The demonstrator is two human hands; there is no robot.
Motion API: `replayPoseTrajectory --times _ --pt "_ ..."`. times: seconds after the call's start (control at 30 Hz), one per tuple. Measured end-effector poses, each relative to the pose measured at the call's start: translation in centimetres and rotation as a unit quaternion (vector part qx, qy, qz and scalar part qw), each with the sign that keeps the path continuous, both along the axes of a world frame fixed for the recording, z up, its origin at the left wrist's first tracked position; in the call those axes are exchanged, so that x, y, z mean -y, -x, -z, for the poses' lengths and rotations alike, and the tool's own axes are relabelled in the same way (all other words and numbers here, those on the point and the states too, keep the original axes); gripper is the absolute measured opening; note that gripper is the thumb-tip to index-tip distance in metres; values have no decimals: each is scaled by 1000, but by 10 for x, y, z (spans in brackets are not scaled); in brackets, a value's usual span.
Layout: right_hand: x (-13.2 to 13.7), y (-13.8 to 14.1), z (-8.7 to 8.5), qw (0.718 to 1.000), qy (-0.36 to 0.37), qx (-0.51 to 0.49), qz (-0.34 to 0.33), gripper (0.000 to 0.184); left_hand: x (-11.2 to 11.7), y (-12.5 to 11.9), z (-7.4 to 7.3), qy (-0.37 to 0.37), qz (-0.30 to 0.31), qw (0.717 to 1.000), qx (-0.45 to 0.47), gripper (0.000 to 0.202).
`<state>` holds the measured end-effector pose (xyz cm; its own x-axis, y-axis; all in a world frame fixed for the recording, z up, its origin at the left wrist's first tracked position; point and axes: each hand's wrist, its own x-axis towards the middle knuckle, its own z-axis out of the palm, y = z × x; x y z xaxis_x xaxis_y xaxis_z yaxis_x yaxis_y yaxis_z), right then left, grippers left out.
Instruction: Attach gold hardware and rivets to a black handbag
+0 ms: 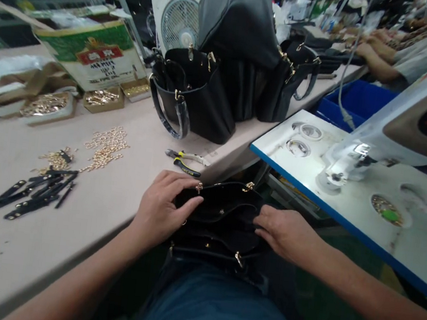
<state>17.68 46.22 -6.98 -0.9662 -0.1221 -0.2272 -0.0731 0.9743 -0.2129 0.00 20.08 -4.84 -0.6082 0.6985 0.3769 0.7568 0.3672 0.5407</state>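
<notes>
A black handbag (225, 223) with gold fittings rests on my lap, its mouth facing up and inner compartments showing. My left hand (165, 203) grips the bag's left rim beside a gold clasp, thumb toward the inside. On the opposite side, my right hand (286, 234) pinches the right edge of the bag; its fingertips are partly hidden by the dark material. Just beyond the bag, yellow-and-black pliers (186, 162) lie on the table edge.
Finished-looking black bags (201, 96) stand ahead, before a white fan (182, 16). Small gold rings (106, 149), black straps (38, 193) and boxes of gold hardware (104, 98) lie left. A white machine (389, 124) on a blue-edged table (352, 198) stands right. A co-worker's arm (381, 61) shows beyond.
</notes>
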Motion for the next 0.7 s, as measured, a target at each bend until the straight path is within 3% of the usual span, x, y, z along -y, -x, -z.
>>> replayPoseTrajectory --times 0.13,0.33,0.53,0.7 --pt "2 -4 -4 1000 1 -16 6 12 15 7 13 119 -26 990 67 53" --pt "9 -9 -5 999 9 -36 23 10 44 4 21 188 -45 966 171 80" --pt "23 -15 -5 998 16 -46 40 12 71 -6 20 251 -80 942 208 85" --pt "29 -22 0 997 34 -49 49 15 79 -17 20 254 -87 939 214 80"
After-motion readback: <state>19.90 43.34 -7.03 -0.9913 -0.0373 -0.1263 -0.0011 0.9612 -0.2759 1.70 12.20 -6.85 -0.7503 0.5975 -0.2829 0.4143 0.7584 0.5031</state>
